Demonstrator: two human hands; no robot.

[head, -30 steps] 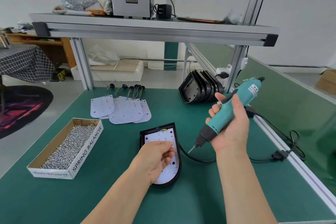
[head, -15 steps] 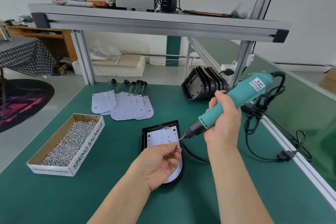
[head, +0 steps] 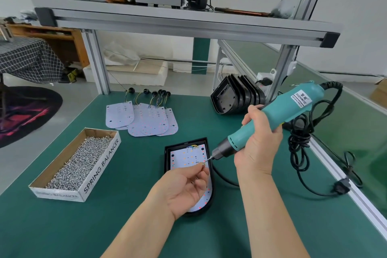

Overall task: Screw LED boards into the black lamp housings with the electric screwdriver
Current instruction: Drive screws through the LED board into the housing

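A black lamp housing [head: 167, 159] lies flat on the green table with a white LED board [head: 184, 158] seated inside it. My left hand [head: 186, 186] hovers over the board's lower half, palm up, and pinches a small screw [head: 202, 164] at its fingertips. My right hand [head: 258, 142] grips the teal electric screwdriver [head: 270, 120], which slants down to the left. Its bit tip sits right at the pinched screw, above the board's right edge. The lower part of the board is hidden under my left hand.
A cardboard box of screws [head: 77, 163] stands at the left. Several loose LED boards [head: 144, 119] with wires lie behind the housing. A stack of black housings [head: 236, 98] leans at the back right. The screwdriver's black cable [head: 303, 138] coils along the table's right edge.
The screwdriver swung from upright at the right to slanting left, its bit now at the screw. My left hand turned palm up and raised the pinched screw to the bit.
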